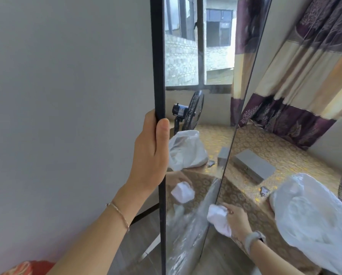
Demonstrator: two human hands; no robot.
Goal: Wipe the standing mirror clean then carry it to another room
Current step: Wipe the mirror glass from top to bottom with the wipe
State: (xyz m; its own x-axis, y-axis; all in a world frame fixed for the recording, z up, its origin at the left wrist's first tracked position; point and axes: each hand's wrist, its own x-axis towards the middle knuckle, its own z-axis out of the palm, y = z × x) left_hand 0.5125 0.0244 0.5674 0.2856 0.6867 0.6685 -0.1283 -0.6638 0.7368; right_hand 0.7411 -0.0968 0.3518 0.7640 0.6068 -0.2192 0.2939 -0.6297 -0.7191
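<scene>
mirror (186, 116) streaky; l hand (150, 153) on frame; crumpled cloth (218, 219).

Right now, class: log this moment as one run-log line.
step: wiping | left hand: grips mirror frame | right hand: white cloth on glass | carry: not begun
</scene>
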